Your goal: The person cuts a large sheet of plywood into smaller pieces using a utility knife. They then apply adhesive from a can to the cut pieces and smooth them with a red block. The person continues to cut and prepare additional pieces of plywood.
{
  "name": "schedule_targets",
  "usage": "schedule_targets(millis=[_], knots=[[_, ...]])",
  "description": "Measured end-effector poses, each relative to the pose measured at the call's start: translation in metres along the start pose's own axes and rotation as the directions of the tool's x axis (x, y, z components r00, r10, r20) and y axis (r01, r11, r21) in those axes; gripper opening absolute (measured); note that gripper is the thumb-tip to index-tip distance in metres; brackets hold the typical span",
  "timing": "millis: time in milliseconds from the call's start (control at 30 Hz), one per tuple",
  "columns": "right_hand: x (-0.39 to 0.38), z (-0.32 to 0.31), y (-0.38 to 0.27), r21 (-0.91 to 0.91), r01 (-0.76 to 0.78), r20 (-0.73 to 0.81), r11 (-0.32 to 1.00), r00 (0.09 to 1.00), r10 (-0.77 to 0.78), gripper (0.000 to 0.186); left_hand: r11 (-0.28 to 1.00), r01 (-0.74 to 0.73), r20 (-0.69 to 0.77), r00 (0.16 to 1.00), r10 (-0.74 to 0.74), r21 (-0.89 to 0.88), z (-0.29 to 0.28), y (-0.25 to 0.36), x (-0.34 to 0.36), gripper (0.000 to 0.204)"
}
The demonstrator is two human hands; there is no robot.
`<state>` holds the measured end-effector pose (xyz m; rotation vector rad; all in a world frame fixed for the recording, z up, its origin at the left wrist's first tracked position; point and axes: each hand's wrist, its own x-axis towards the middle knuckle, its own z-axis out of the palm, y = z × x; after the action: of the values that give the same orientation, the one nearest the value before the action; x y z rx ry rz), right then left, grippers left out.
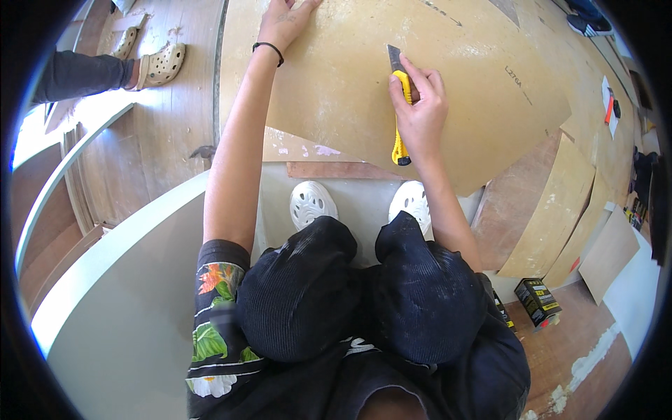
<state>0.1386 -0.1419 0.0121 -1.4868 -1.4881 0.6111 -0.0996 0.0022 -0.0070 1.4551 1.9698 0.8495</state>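
Observation:
My right hand (423,115) is closed round a yellow utility knife (400,133) with a black end. Its wide dark blade points away from me, over a large tan sheet (336,105) with pencil-like marks and pale smears. Against the far part of this sheet rests my left hand (285,24), thumb apart from the fingers; the fingertips are cut off by the top edge of the view. A black band circles the left wrist.
Cut tan panels (549,217) and a thin board (609,252) lie to the right, near a black-and-yellow can (537,302). An orange-handled cutter (610,110) lies farther right. At left are a curved white-edged panel (126,238), a hammer head (203,152) and another person's clog (162,66).

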Motion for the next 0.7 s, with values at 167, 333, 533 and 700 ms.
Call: schedule_targets(millis=[167, 333, 533, 700], knots=[[-0.003, -0.005, 0.008, 0.094, -0.087, 0.126, 0.992, 0.989, 0.075, 0.031, 1.0, 0.007, 0.014, 1.0, -0.007, -0.009, 0.0, -0.001, 0.001, 0.052], [-0.014, -0.026, 0.01, 0.487, -0.084, 0.183, 0.869, 0.983, -0.007, 0.03, 0.996, -0.027, -0.009, 1.0, 0.028, 0.081, -0.009, 0.007, -0.007, 0.042], [0.039, -0.066, 0.029, 0.725, -0.194, -0.047, 0.661, 0.943, 0.328, 0.034, 0.572, -0.377, -0.186, 0.695, 0.695, 0.729, 0.008, 0.048, -0.086, 0.034], [0.069, -0.07, 0.055, 0.633, -0.214, -0.028, 0.744, 0.954, 0.298, 0.025, 0.412, -0.833, 0.332, 0.532, 0.779, 0.369, 0.071, 0.051, -0.172, 0.056]])
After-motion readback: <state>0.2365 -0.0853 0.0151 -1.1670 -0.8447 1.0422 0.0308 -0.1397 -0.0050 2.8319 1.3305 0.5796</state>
